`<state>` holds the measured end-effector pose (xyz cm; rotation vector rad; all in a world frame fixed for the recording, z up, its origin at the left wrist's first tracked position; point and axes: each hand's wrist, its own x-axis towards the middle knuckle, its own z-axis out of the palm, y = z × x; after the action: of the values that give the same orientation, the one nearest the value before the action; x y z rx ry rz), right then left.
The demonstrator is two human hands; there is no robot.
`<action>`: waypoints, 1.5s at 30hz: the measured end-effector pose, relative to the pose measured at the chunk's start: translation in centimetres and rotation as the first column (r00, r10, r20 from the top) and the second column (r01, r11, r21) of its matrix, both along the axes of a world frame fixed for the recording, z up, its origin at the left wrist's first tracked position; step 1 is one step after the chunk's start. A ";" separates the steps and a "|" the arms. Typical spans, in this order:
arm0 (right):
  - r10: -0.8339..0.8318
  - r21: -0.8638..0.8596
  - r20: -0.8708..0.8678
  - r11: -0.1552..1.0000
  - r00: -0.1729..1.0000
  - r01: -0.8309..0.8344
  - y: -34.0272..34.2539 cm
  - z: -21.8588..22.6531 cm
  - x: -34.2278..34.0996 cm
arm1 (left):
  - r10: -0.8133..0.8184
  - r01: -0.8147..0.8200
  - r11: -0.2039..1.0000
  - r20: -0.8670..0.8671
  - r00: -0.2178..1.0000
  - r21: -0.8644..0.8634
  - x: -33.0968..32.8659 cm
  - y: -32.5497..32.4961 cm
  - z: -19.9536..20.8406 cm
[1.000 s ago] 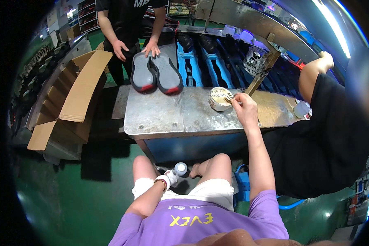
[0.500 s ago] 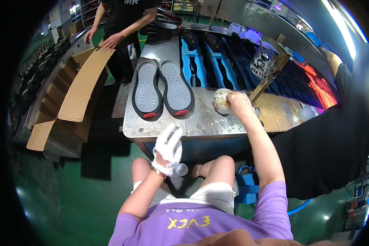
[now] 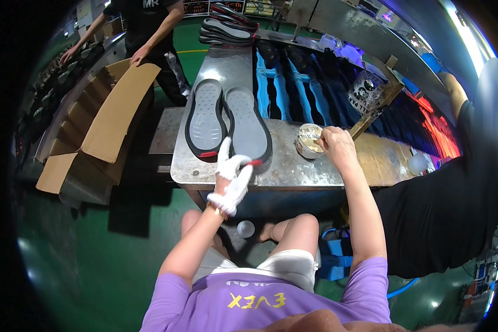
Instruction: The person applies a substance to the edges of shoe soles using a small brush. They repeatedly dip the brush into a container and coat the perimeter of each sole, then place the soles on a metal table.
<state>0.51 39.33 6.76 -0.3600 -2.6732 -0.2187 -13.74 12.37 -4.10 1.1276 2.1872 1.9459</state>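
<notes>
Two grey shoe soles with black rims and red heel patches lie side by side at the near left of the metal bench. My left hand (image 3: 232, 180), in a white glove, is closed on the heel of the right-hand shoe sole (image 3: 248, 124), thumb and fingers around its near end. The left-hand shoe sole (image 3: 206, 119) rests flat beside it. My bare right hand (image 3: 339, 148) is closed at the rim of a small tub (image 3: 309, 145) with pale contents. Whatever its fingers pinch is hidden.
Beyond the metal bench (image 3: 216, 176) surface is a conveyor (image 3: 279, 97) with blue holders. Several soles (image 3: 226, 32) are stacked at the far end. A co-worker (image 3: 149, 33) stands by an open cardboard box (image 3: 113, 119) at left. Another person in black (image 3: 442, 216) is close on my right.
My left hand has moved forward from above the bench edge and taken hold of the right-hand sole's heel. My right hand stays at the tub. The co-worker's hand has moved left.
</notes>
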 end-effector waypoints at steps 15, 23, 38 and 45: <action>0.162 0.239 -0.220 0.965 0.962 -0.107 -1.0 -1.6 1.5 | -0.590 -0.175 0.776 0.796 0.137 0.606 2.9 -3.1 5.6; 0.026 0.052 -0.345 0.999 0.938 -0.009 0.7 -3.4 3.1 | -0.615 -0.019 0.788 0.788 0.020 0.615 4.5 -3.1 2.3; -0.125 -0.622 -0.495 0.742 0.860 -0.250 -12.0 -0.3 7.4 | 0.012 -0.305 0.871 0.604 0.797 0.386 9.4 -6.8 6.0; 0.115 -0.606 -0.410 0.708 0.905 -0.364 -19.9 -0.2 7.2 | 0.076 -0.362 0.907 0.759 0.646 0.216 11.4 -7.8 9.3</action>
<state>7.75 19.38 6.56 -0.2141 -2.3138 0.8527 -2.34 4.61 5.21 -0.0436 1.5976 2.3669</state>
